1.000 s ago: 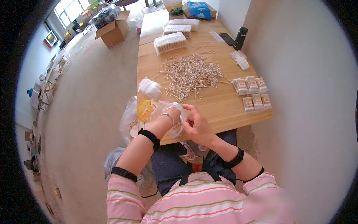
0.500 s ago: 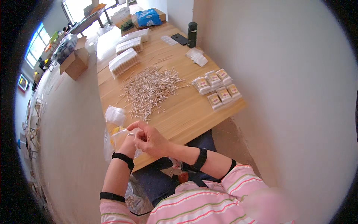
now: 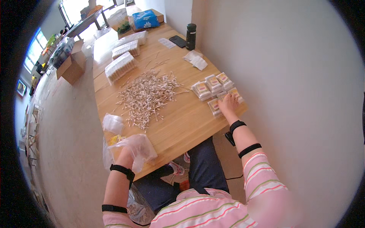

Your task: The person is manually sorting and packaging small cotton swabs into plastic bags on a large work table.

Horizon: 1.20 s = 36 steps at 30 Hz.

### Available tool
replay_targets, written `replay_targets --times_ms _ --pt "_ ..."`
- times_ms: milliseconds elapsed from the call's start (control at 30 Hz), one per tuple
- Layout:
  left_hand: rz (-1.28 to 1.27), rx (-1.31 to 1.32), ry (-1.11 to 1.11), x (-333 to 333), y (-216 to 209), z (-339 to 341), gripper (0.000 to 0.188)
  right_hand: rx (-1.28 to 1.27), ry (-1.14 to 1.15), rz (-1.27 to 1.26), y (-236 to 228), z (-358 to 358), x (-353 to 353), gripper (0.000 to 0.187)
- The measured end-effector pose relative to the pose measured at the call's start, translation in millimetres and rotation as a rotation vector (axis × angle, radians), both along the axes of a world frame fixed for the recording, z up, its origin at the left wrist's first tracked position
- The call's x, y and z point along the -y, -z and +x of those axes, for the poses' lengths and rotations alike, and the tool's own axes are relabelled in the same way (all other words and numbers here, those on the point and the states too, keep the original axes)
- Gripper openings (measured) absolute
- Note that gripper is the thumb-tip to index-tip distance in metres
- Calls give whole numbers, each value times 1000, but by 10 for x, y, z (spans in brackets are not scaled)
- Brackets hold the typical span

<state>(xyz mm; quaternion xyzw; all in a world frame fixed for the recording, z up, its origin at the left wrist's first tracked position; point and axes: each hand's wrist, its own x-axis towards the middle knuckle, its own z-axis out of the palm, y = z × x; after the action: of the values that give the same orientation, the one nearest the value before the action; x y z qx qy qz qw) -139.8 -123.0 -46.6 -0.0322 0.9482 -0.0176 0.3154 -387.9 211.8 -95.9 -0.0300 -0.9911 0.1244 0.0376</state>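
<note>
My right hand (image 3: 229, 105) reaches to the table's right end. Its fingers are closed over one of several small white packets with yellow labels (image 3: 214, 107), partly covering that packet. My left hand (image 3: 127, 155) is at the near left corner, wrapped in a clear plastic bag (image 3: 143, 149) that hangs loosely around it and to its right. It holds the bag, though its fingers show only dimly through the film. A broad heap of loose cotton swabs (image 3: 146, 97) lies in the middle of the wooden table (image 3: 182, 127).
Folded clear bags (image 3: 113, 124) lie left of the heap. Stacked bundles of swabs (image 3: 120, 67) stand beyond it. Farther back are a blue package (image 3: 145, 19), a dark bottle (image 3: 191, 37), a phone (image 3: 177, 41) and white sheets (image 3: 195, 60). A wall (image 3: 289, 95) runs along the right.
My right hand has moved away from my left hand, rightward to the labelled packets, and closed over one. The clear bag now spreads open around my left hand.
</note>
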Motion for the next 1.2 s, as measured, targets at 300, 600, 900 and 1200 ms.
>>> replay_targets --times_ms 300,600,900,1200 --pt "40 -38 -52 11 15 97 28 3 -152 -183 6 330 137 66" --pt "-40 -154 100 -76 86 28 19 -8 -195 -76 147 619 91 55" --pt "477 -798 -76 -241 -1126 942 12 572 -34 -1190 63 758 155 53" --pt "407 -1500 -895 -138 -645 1419 28 868 -925 -1724 -1919 2201 1415 42"
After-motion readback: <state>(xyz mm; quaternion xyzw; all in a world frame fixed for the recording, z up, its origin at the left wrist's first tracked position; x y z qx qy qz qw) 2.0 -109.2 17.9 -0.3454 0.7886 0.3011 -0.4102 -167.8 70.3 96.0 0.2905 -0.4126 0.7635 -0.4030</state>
